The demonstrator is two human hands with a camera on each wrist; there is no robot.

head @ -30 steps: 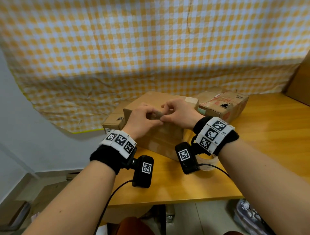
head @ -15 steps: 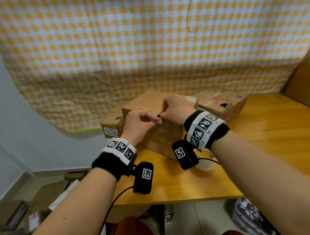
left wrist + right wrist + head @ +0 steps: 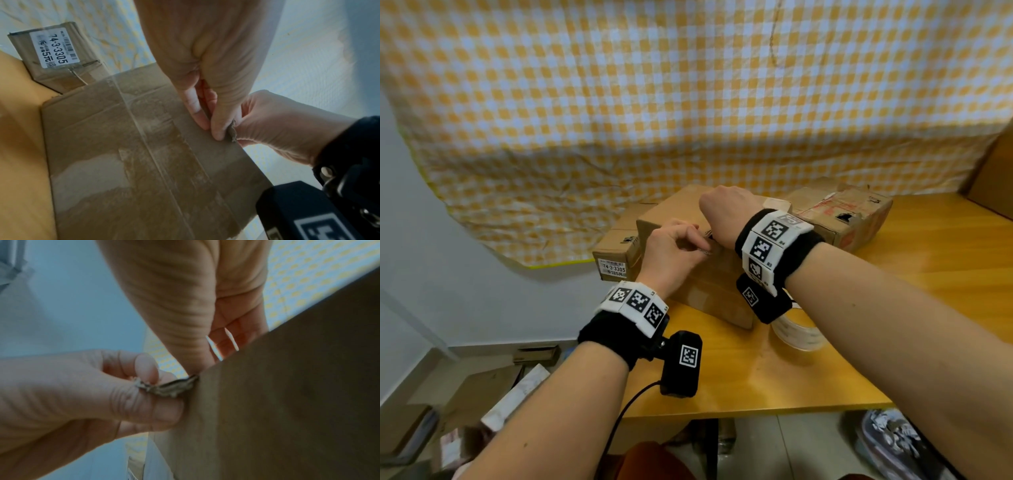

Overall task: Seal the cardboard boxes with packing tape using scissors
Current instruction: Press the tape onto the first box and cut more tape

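A brown cardboard box (image 3: 709, 286) with old clear tape down its front (image 3: 144, 138) stands mid-table. My left hand (image 3: 702, 248) pinches a torn grey scrap (image 3: 164, 387) between thumb and forefinger at the box's top front edge. My right hand (image 3: 726, 212) lies over that edge just to the right, its fingers curled onto the box top and its thumb against the front face (image 3: 197, 363). A roll of clear packing tape (image 3: 796, 334) lies on the table under my right wrist. No scissors are in view.
A small labelled box (image 3: 616, 255) sits left of the main one, and a torn box (image 3: 842, 216) behind to the right. The wooden table (image 3: 911, 291) ends close in front. A checked cloth (image 3: 688, 102) hangs behind. Cartons (image 3: 476, 394) lie on the floor at left.
Both hands went from in front of the box up to its top front edge. My right hand turned over onto the box top, and my left stayed pinched on the scrap.
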